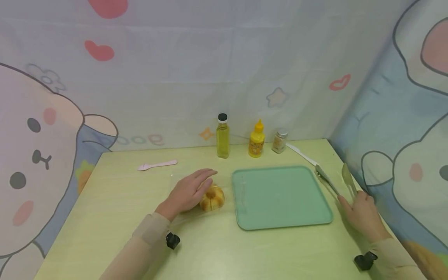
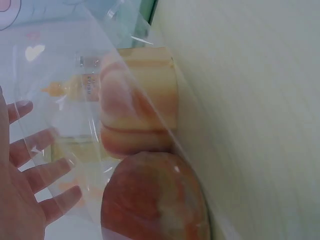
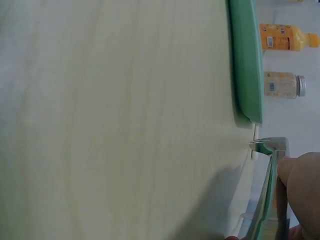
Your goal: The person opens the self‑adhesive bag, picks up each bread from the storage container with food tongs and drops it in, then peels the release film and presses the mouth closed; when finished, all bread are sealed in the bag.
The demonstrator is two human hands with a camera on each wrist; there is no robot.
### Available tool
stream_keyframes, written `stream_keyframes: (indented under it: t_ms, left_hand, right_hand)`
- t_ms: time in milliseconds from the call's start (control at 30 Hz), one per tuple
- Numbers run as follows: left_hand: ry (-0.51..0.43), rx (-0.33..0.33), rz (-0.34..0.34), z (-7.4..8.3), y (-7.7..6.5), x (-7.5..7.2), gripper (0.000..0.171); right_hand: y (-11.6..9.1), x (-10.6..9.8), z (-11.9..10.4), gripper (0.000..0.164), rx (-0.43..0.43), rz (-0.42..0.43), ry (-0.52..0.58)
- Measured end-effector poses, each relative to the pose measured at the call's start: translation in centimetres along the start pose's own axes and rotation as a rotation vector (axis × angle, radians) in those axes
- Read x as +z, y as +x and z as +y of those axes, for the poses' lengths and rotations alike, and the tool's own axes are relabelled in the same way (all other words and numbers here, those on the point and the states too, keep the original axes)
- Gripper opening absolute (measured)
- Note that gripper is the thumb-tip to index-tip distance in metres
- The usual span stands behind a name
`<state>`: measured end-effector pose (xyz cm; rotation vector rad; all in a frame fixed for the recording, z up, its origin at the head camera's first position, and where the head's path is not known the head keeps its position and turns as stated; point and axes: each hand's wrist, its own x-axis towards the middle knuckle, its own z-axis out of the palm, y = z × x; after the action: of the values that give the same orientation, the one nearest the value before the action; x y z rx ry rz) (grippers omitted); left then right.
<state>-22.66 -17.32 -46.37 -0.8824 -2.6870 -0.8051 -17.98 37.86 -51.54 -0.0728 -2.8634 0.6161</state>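
My left hand (image 1: 190,190) reaches over the bread with fingers extended, beside a clear plastic sheet or cover (image 2: 65,30); whether it touches the plastic I cannot tell. A golden, grooved bun (image 1: 212,198) shows past its fingers. In the left wrist view, a glossy brown bun (image 2: 150,200) lies against the golden one, both seen through the plastic. Over at the right side of the table, my right hand (image 1: 364,216) grips a pair of metal tongs (image 1: 329,181), their arms spread apart and nothing between the tips.
A green tray (image 1: 280,198) lies between the hands. Along the back stand an oil bottle (image 1: 223,140), a yellow squeeze bottle (image 1: 256,142) and a seasoning jar (image 1: 280,142). A pink spoon (image 1: 157,165) lies at the back left, a white knife (image 1: 302,154) behind the tray.
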Motion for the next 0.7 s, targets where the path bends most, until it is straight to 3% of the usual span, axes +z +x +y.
stream_keyframes:
  t_ms: [200, 467, 700]
  left_hand:
    - [-0.017, -0.023, -0.016, 0.2, 0.9, -0.3, 0.045]
    - [-0.056, -0.040, -0.021, 0.8, 2.5, -0.8, 0.048]
    - [-0.066, -0.070, -0.056, 0.8, 3.7, -0.7, 0.049]
  right_hand:
    - [0.2, 0.3, -0.3, 0.068, 0.019, -0.018, -0.036]
    - [0.3, -0.2, -0.3, 0.083, 0.079, -0.106, -0.059]
    - [0.0, -0.4, -2.9, 0.072, -0.051, 0.089, -0.056]
